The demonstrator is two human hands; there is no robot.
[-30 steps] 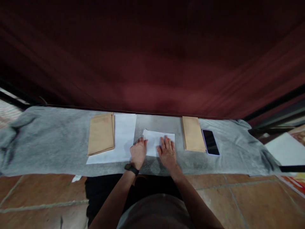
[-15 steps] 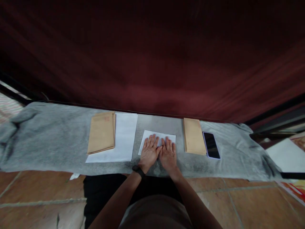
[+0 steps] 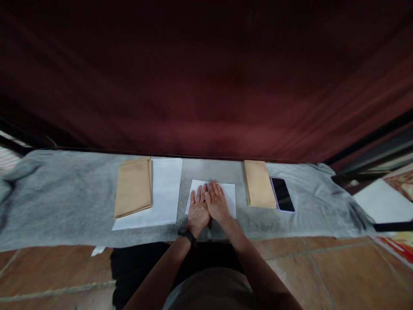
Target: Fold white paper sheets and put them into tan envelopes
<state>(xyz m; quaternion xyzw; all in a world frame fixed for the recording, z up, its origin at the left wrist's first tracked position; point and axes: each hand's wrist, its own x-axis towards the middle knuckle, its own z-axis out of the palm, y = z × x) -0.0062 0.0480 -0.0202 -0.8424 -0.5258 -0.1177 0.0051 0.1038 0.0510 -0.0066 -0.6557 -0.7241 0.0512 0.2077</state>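
Note:
A folded white sheet of paper (image 3: 229,194) lies on the grey cloth (image 3: 64,198) right in front of me. My left hand (image 3: 197,209), with a black watch at the wrist, lies flat on the sheet's left half, fingers stretched out. My right hand (image 3: 217,202) presses flat on the middle of the sheet, fingers together and pointing away from me. It partly overlaps the left hand's fingers. Neither hand holds anything.
Left of the sheet lies a stack of white paper (image 3: 164,189) with brown envelopes (image 3: 133,186) on its left part. To the right sit more brown envelopes (image 3: 259,183) and a dark phone (image 3: 282,194). A dark red curtain (image 3: 206,86) hangs behind; tiled floor (image 3: 338,271) lies below.
My left hand went from gripping the sheet's left edge to lying flat on it. My right hand slid left toward the sheet's middle, over the left fingers.

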